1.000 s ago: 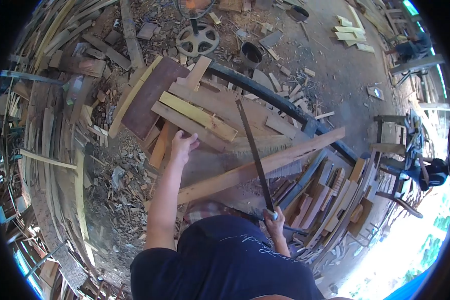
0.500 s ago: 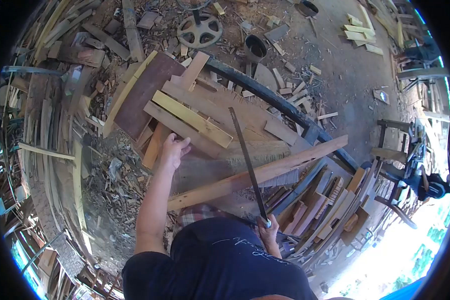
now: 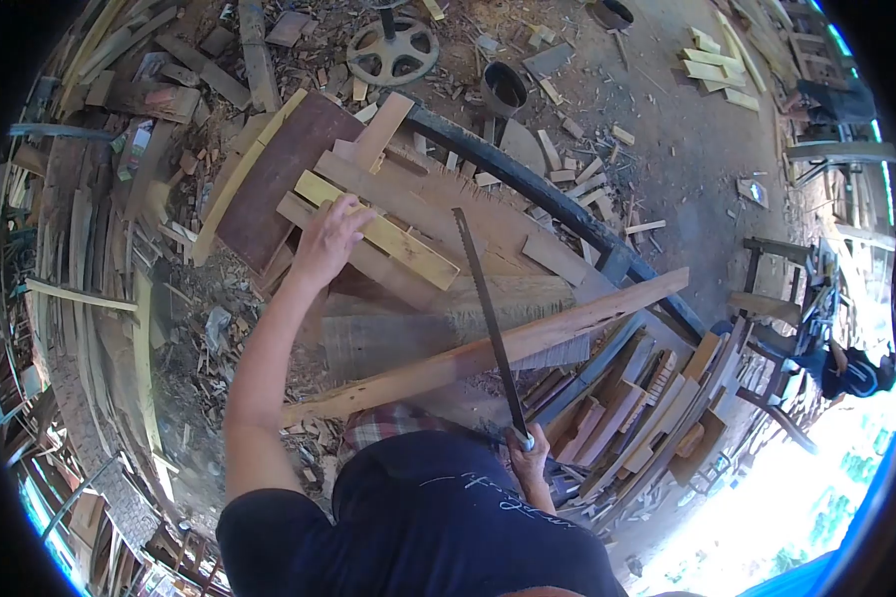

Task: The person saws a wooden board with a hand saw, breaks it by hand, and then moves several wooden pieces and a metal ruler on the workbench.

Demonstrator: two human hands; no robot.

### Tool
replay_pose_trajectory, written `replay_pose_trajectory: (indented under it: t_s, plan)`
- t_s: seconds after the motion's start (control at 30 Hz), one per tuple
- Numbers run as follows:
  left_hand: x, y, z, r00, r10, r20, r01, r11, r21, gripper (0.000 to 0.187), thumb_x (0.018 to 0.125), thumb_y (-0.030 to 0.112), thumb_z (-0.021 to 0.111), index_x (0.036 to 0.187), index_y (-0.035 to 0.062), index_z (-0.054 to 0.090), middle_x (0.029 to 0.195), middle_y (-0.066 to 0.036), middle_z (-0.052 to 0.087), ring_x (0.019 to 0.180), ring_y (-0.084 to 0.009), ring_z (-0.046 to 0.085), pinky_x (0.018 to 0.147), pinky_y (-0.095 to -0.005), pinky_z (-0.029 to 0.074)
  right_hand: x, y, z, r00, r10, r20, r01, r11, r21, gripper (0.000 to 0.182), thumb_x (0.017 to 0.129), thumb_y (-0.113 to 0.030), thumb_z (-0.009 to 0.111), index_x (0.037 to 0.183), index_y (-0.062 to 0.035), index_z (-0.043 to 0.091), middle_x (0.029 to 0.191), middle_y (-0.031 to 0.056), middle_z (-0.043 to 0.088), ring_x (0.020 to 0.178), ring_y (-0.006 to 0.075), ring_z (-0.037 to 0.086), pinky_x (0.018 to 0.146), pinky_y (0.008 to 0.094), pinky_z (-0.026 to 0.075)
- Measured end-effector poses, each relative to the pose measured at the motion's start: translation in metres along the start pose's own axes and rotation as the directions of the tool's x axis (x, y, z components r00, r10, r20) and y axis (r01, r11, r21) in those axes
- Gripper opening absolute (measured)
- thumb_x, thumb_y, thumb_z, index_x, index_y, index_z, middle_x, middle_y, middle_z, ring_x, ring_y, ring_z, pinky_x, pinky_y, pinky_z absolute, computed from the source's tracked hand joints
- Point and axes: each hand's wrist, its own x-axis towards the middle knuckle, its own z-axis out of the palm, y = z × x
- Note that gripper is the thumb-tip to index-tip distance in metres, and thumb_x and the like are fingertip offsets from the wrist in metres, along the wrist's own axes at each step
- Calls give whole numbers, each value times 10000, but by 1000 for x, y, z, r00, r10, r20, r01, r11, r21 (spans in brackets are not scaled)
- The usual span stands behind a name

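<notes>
Above scrap-strewn workshop floor (image 3: pixel 667 149): gripping handsaw (image 3: pixel 490 323) in closed right hand (image 3: pixel 530 453), likely light, springy, best held by handle (image 3: pixel 524 438); slanting it over long plank (image 3: pixel 438 366); beyond, poising loosely open left hand (image 3: pixel 329 244) over yellow board (image 3: pixel 418 257), contact unclear.

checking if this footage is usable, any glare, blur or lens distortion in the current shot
Head view: strong fisheye, black corners, floor boards at far left curving; lower right blown out to white; dim, soft light over the workbench; left hand slightly soft, saw fairly readable; shirt lettering too unclear to read
</notes>
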Motion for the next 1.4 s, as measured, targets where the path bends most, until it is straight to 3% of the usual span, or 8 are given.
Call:
replay_pose_trajectory:
  t_s: [0.27, 0.57, 0.63, 0.77, 0.9, 0.97, 1.17, 1.4]
  plan:
    - [8, -14, 4, 985, 164, 50, -166, 985, 37, 468, 720, 14, 732, 1145, 170, 615, 1101, -56, 570, 954, -285, 575, 836, -425, 498, 0, 7, 4, 1000, -16, -11, 16, 1000, 19, 233, 807, -134, 767, 787, -11, 570, 705, 141, 534, 617, 299, 545, 590, 362, 441]
    - [6, -21, 12, 980, 196, 34, -199, 975, 102, 431, 757, 57, 716, 1156, 177, 608, 1106, -62, 569, 976, -289, 570, 853, -423, 481, 0, 3, 3, 998, -53, -22, 53, 999, -7, 236, 814, -129, 768, 785, -10, 567, 692, 139, 528, 597, 279, 532, 574, 352, 433]
    - [8, -17, 6, 984, 178, 33, -180, 980, 81, 411, 770, 67, 708, 1155, 174, 608, 1111, -64, 569, 987, -290, 568, 866, -430, 474, 1, 2, 3, 999, -54, -10, 54, 999, 8, 194, 835, -126, 743, 848, -9, 589, 694, 72, 570, 650, 123, 496, 596, 312, 447]
    - [25, -15, 4, 995, 78, 58, -80, 996, 36, 416, 799, 89, 694, 1192, 195, 609, 1167, -57, 572, 1064, -302, 551, 964, -461, 434, -1, 9, 6, 999, -37, -20, 38, 999, 25, 194, 835, -131, 743, 840, -11, 591, 686, 69, 569, 644, 118, 499, 593, 307, 447]
    - [45, -34, 26, 990, 141, -2, -140, 985, 103, 476, 807, 91, 690, 1249, 243, 602, 1226, -42, 572, 1132, -301, 526, 1045, -501, 376, 0, 8, 5, 999, -31, -31, 32, 999, 14, 202, 837, -140, 743, 821, -13, 587, 667, 71, 560, 625, 120, 491, 583, 309, 442]
    - [56, -30, 18, 980, 112, 163, -139, 977, 160, 551, 786, 93, 713, 1286, 290, 593, 1263, -23, 572, 1181, -279, 501, 1105, -538, 296, 0, 6, 4, 999, -35, -41, 35, 999, 12, 204, 836, -142, 745, 816, -14, 587, 661, 75, 557, 619, 123, 488, 580, 312, 441]
    - [82, -26, 9, 892, 151, 427, -191, 980, 53, 591, 725, 97, 762, 1254, 312, 608, 1106, 8, 605, 1131, -243, 504, 1095, -536, 244, -1, 9, 5, 998, -43, -53, 44, 999, 22, 206, 820, -141, 759, 813, -18, 594, 647, 89, 554, 599, 140, 494, 572, 321, 440]
    - [82, -36, 17, 885, 322, 338, -368, 926, 83, 590, 716, 101, 768, 1242, 320, 610, 989, 9, 580, 1054, -235, 523, 1030, -498, 286, 1, -1, 4, 995, -70, -69, 68, 997, -20, 209, 816, -144, 760, 819, -18, 593, 651, 118, 564, 582, 191, 527, 573, 340, 452]
